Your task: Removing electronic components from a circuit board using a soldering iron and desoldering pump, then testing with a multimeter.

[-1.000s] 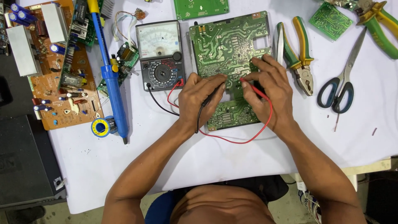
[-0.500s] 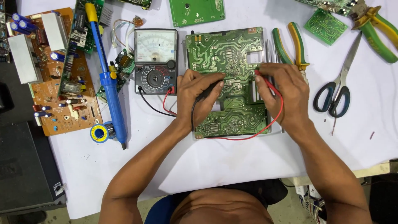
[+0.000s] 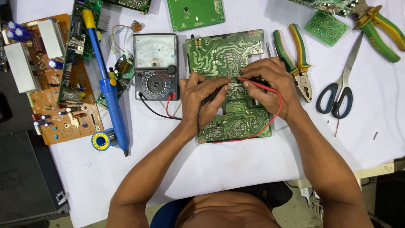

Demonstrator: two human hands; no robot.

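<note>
A large green circuit board [image 3: 236,55] lies solder side up on the white table. My left hand [image 3: 202,99] grips a black test probe [image 3: 213,93] and presses its tip to the board's middle. My right hand [image 3: 270,82] grips a red test probe [image 3: 255,83], its tip close to the black one. Red and black leads [image 3: 162,113] run from the probes to an analog multimeter [image 3: 155,65] just left of the board.
A blue desoldering pump [image 3: 107,84], a solder reel [image 3: 100,140] and an orange circuit board [image 3: 55,84] lie at left. Green-handled pliers [image 3: 295,59], scissors [image 3: 344,80] and small green boards [image 3: 195,12] lie right and above. The table's front edge [image 3: 371,169] runs near my right arm.
Both hands have shifted up the board, bringing the two probe tips closer together near its middle. The camera view has drifted slightly.
</note>
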